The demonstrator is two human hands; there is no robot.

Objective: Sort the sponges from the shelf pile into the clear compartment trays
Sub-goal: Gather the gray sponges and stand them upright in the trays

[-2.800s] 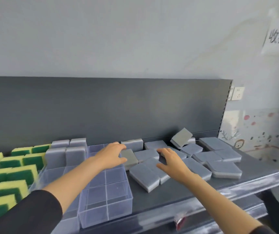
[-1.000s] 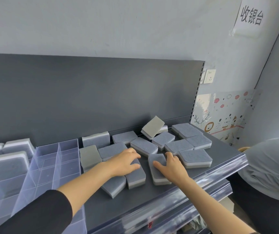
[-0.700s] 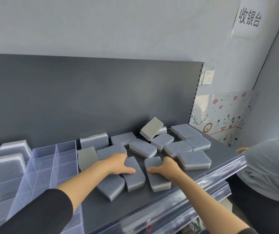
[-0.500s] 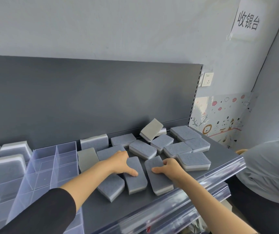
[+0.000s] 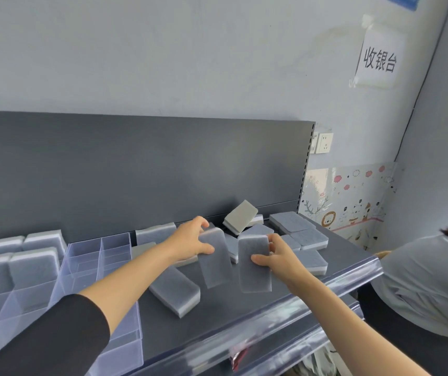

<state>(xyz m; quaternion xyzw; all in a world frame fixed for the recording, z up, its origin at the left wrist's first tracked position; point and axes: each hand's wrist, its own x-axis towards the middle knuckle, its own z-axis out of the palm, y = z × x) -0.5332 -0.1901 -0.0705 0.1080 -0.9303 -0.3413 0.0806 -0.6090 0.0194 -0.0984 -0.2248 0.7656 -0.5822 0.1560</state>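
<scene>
Grey sponges, one per hand: left hand point(image 5: 190, 244) grips left sponge point(image 5: 215, 263), right hand point(image 5: 281, 260) grips right sponge point(image 5: 254, 267), both held above the shelf point(image 5: 217, 321) beside the pile point(image 5: 308, 237). Best: carry left and seat each squarely in an empty clear compartment tray point(image 5: 100, 253) cell.

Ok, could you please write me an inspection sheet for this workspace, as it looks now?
Surface: grey shelf, clear strip along its front edge.
Job's things: loose sponges lie on the shelf; clear tray at left; more sponges stand further left.
Clutter: small red item below the shelf, unclear.
Hands: left hand holds one sponge, right hand holds another sponge, both lifted off the shelf.
Cables: thin dark cable down the right wall corner.
Surroundings: wall socket, paper sign, another person at right.
</scene>
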